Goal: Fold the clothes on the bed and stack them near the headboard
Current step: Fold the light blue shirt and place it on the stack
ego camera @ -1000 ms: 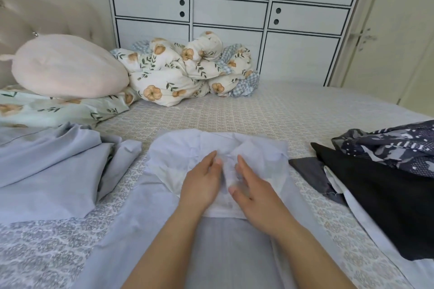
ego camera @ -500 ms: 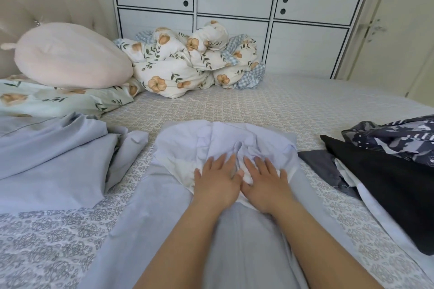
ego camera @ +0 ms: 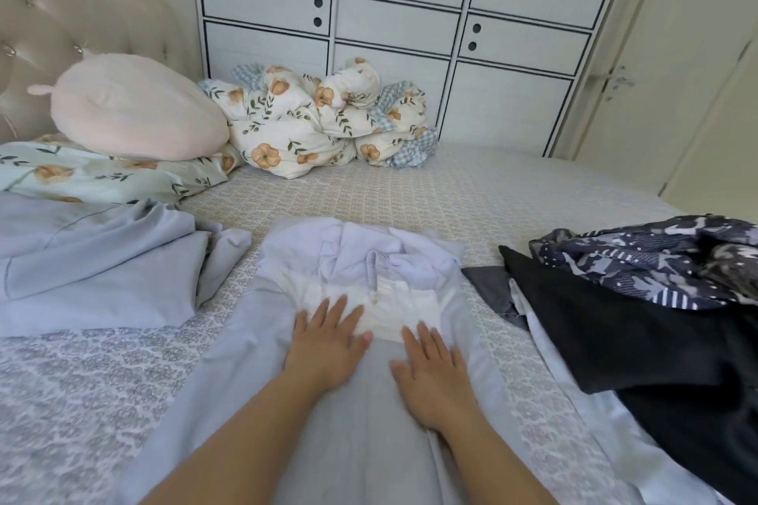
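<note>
A pale lilac garment lies spread on the bed in front of me, its top end rumpled with a white lining showing. My left hand lies flat on it with fingers straight and spread, touching the white patch. My right hand presses flat beside it, a little nearer to me. Another light blue garment lies crumpled at the left. A black garment and a dark patterned one are piled at the right. The tufted headboard stands far left.
A pink round cushion rests on a floral pillow by the headboard. A bundled floral duvet sits against the white cabinet. The patterned bedsheet stretches between the piles.
Both hands have slid back toward me over the lilac garment and drawn apart, fingers spreading flat. The camera has tipped slightly, so the garment's rumpled top shows more.
</note>
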